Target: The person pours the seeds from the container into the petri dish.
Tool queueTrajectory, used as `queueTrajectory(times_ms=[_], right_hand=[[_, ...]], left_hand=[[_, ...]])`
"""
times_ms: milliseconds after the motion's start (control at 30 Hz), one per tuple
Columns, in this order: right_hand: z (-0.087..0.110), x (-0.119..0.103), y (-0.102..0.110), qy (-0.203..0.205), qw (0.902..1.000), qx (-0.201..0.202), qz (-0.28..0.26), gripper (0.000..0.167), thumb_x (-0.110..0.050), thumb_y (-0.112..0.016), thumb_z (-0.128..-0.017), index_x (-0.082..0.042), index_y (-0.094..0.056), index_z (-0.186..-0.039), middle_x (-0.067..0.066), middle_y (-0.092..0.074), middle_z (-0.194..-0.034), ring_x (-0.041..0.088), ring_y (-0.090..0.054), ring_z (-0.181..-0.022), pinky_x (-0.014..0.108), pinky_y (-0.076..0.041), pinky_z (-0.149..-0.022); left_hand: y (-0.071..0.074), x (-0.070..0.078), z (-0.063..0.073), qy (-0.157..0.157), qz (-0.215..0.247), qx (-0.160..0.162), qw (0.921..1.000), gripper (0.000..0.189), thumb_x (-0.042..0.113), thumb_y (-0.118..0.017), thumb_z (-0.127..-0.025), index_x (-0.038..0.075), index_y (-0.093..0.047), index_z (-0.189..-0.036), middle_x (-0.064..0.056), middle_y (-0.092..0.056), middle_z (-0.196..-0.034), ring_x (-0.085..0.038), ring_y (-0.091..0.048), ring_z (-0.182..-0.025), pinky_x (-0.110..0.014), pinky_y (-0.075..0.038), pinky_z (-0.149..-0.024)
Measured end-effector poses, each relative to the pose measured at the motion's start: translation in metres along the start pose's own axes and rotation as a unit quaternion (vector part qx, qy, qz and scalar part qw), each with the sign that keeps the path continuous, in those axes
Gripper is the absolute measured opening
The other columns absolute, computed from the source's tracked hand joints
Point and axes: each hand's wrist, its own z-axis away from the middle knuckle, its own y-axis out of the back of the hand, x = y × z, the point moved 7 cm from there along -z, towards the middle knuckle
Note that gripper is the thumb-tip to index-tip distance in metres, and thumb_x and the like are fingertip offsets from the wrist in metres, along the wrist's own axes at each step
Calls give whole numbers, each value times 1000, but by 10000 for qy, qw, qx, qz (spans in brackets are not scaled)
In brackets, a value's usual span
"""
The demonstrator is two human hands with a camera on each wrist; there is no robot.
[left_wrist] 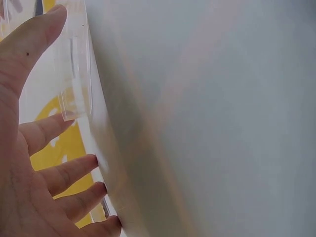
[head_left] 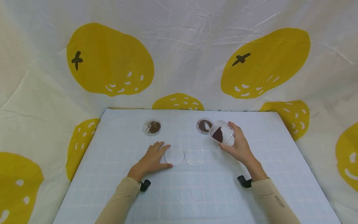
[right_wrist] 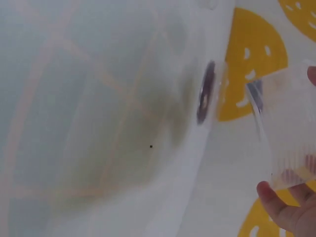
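My right hand [head_left: 237, 147] grips a clear plastic cup [head_left: 227, 137] around its sides. The cup is tilted to the left, with dark brown grains [head_left: 218, 135] lying in it. It is raised at the right of a petri dish with brown grains [head_left: 199, 126] and overlaps its edge in the head view. My left hand [head_left: 152, 158] lies on the table with fingers spread; thumb and index finger are at the rim of a clear empty petri dish [head_left: 165, 156]. Beside that dish, on its right, lies another clear round dish [head_left: 195, 165].
A second petri dish with brown grains [head_left: 153, 127] stands at the back left. The table [head_left: 179, 196] has a pale checked cloth, and behind its back edge hangs a white curtain [head_left: 184, 62] with yellow fruit prints. A tiny dark speck [right_wrist: 151, 146] lies on the cloth.
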Motion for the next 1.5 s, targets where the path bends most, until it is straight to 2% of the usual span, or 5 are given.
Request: queueTrajectory(times_ms=[367,600,800,1100,1500], right_hand=[[-5,-35,-26,1101,9912,-452,583,105,-15,-91,-68,0,-30,-152,22,-42,-147,39,-39,-134,59,-37,-106],[-4,-58,-43,2028,9719,-535,1065,100,-17,-90,-67,1,-35,-148,21,-49,-137,40,-44,-127,62,-40,-98],[-3,-77,-56,2683,9510,-480,1460,102,-20,-93,-63,2,-38,-146,19,-49,-140,40,-45,-127,60,-43,-94],[-1,-94,-79,2801,9372,-1046,1796,102,-22,-92,-70,-6,-32,-150,13,-43,-146,36,-39,-132,59,-39,-97],[6,-112,-100,3432,9015,-1206,2346,108,-28,-91,-72,-7,-27,-155,12,-40,-152,36,-39,-135,59,-36,-102]], left_hand=[[-1,-1,0,104,-7,-28,9999,92,63,-74,-81,20,-39,-154,-14,-26,-161,-38,-16,-149,-55,-11,-119],[0,0,0,82,40,-11,10000,91,60,-75,-82,19,-39,-154,-15,-27,-161,-38,-15,-149,-55,-10,-119],[0,1,1,61,45,13,10000,90,59,-75,-82,18,-39,-154,-16,-27,-160,-39,-16,-149,-56,-10,-119],[1,0,1,84,60,8,9999,90,60,-75,-82,19,-39,-154,-15,-27,-161,-38,-16,-149,-54,-10,-119],[1,-2,1,29,44,-35,10000,91,64,-72,-83,19,-37,-155,-15,-25,-161,-38,-14,-149,-55,-9,-119]])
